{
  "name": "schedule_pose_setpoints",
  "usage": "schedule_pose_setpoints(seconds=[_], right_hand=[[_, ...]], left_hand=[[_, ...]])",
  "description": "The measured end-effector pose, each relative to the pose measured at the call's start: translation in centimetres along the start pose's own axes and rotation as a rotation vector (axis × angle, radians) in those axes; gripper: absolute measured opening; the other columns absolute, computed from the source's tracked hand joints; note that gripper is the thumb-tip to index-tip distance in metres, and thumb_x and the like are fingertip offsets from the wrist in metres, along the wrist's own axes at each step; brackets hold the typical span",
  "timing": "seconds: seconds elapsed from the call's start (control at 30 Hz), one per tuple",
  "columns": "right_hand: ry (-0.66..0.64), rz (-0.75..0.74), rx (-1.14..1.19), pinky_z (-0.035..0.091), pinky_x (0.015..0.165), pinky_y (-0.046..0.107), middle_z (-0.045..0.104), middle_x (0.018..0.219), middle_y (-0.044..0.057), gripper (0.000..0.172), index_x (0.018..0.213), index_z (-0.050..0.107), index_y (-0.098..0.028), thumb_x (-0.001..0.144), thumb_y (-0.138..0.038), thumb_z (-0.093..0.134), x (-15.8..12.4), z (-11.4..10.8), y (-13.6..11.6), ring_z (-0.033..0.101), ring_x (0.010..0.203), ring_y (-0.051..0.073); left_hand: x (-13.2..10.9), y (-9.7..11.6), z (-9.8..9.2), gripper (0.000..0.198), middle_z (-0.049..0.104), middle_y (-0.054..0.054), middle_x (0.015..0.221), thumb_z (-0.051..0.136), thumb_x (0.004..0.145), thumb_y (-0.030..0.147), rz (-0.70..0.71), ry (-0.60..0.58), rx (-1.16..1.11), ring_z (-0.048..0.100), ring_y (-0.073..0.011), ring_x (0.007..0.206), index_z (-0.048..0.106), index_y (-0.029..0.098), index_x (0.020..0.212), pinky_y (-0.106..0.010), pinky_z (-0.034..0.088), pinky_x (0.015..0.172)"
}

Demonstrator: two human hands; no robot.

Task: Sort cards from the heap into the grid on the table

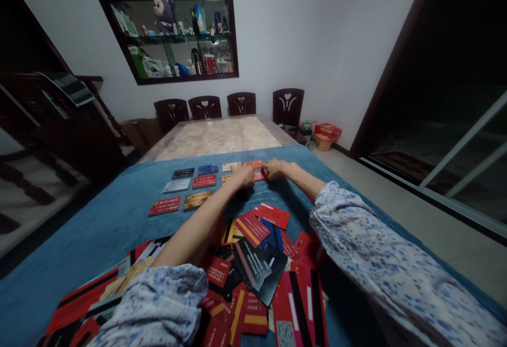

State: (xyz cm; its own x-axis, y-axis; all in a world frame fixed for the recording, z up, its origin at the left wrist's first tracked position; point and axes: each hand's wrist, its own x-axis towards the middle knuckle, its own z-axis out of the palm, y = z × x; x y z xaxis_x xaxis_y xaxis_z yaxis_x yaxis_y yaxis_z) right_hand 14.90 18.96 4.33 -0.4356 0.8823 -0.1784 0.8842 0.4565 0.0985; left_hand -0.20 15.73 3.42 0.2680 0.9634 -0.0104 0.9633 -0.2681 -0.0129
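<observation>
On a blue cloth, my left hand (pixel 244 176) lies over the right end of rows of cards, its fingers stretched forward and partly covering a card. Its fingertips reach the left edge of a small red card (pixel 259 175). From the other side, my right hand (pixel 274 168) has its fingers closed at that card's right edge. Just beyond is an orange-red card (pixel 254 164). Left of my hands lie a red card (pixel 204 181), a blue card (pixel 208 169), a silver card (pixel 176 186) and a gold card (pixel 197 200), spaced apart.
Nearer me, a loose pile holds a dark grey card (pixel 253 262) and red striped cards (pixel 299 305); more cards lie under my left forearm. The blue cloth (pixel 130 194) covers the near part of a marble-patterned table (pixel 222 133). Chairs (pixel 288 105) stand at the far end.
</observation>
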Motion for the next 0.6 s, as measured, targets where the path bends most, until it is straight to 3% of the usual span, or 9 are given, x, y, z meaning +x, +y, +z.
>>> schedule_pose_setpoints(seconds=[0.27,0.6], right_hand=[[0.116,-0.038,0.006,0.047,0.091,0.048,0.057,0.132,0.015,0.058,0.139,0.048,-0.024,0.082,-0.029,0.053,-2.4,0.3,0.9,0.051,0.121,0.034],[0.231,-0.097,-0.003,0.04,0.086,0.04,0.062,0.119,0.012,0.039,0.121,0.061,-0.023,0.083,-0.022,0.055,-6.8,1.1,1.8,0.05,0.113,0.028]], left_hand=[[-2.3,0.6,-1.1,0.037,0.055,-0.019,0.131,0.051,0.082,0.018,0.051,0.084,0.095,0.041,-0.034,0.125,0.059,0.015,0.118,-0.054,0.038,0.099],[-5.5,2.6,-1.7,0.035,0.055,-0.018,0.128,0.052,0.083,0.02,0.116,0.148,0.071,0.041,-0.0342,0.122,0.061,0.014,0.116,-0.051,0.038,0.095]])
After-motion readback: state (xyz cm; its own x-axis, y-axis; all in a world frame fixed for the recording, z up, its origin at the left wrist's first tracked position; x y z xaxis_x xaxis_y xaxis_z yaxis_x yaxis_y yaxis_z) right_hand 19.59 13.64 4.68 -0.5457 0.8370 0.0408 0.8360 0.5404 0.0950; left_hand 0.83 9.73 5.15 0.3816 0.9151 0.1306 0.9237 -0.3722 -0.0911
